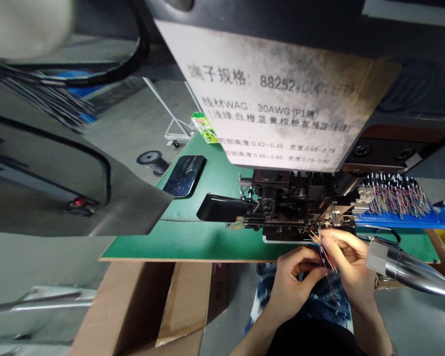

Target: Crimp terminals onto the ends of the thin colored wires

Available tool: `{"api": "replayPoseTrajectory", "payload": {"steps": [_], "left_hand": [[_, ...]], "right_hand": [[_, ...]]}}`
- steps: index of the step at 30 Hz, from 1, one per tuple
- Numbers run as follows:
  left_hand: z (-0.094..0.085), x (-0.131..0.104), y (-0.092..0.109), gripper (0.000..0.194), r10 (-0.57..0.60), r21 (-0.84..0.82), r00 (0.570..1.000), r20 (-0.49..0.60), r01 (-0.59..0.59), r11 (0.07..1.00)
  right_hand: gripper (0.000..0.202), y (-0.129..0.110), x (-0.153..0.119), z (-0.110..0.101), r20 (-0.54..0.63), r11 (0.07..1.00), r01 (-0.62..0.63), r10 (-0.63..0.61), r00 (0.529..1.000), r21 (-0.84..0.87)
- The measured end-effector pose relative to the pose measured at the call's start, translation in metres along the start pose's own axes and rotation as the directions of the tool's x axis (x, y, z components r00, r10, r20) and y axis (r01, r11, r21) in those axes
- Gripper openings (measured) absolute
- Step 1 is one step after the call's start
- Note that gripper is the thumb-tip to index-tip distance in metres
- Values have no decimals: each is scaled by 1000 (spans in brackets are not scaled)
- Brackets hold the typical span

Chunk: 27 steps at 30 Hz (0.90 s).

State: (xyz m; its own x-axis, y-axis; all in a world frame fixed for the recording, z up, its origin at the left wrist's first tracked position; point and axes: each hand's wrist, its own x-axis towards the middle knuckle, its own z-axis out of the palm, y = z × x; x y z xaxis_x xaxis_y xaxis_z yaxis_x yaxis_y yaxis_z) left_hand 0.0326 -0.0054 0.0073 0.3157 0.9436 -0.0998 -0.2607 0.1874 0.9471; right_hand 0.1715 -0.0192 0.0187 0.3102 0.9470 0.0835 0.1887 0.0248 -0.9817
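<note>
Thin multicoloured wires [328, 258] fan out between my two hands, just in front of a dark crimping machine [282, 207]. My right hand [350, 254] pinches the bundle near its upper ends, with thumb and forefinger close to the machine's front. To its left, my left hand [296, 277] has its fingers curled and closed on the lower part of the wires. The wire tips point up and left toward the machine. A printed white label [274, 104] covers part of the machine above.
On the green table [207, 242] lies a black phone [184, 175]. A blue tray [408, 219] of wire bundles [400, 195] stands at the right, near a metal tube [415, 269]. Below the table's left part is a cardboard box [111, 301]; a spool [150, 159] sits beyond.
</note>
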Motion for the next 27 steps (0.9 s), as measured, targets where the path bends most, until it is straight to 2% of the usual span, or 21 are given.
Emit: {"api": "replayPoseTrajectory", "payload": {"steps": [7,13,15,18,20,23,27], "left_hand": [[0,0,0,32,15,33,1000,-6,-15,999],[-1,-2,1,31,22,50,1000,-16,-21,999],[-5,-4,5,30,14,59,1000,3,-14,998],[-16,-8,12,30,-41,54,997,69,37,998],[-23,-9,14,31,-80,38,989,128,75,996],[-28,-9,15,34,-102,12,978,180,101,995],[-21,-5,11,33,-102,22,986,132,100,995]], "right_hand": [[22,-4,2,2,1,1000,5,-5,1000,13],[21,2,2,2,-22,999,35,-36,999,-30],[16,2,4,-1,-11,988,129,-130,991,-85],[10,-3,8,-9,77,927,344,-336,939,-149],[9,-8,8,-12,130,912,389,-374,918,-129],[13,-11,3,-11,153,967,251,-243,958,-37],[17,-4,-2,-5,72,998,43,-46,996,35]]}}
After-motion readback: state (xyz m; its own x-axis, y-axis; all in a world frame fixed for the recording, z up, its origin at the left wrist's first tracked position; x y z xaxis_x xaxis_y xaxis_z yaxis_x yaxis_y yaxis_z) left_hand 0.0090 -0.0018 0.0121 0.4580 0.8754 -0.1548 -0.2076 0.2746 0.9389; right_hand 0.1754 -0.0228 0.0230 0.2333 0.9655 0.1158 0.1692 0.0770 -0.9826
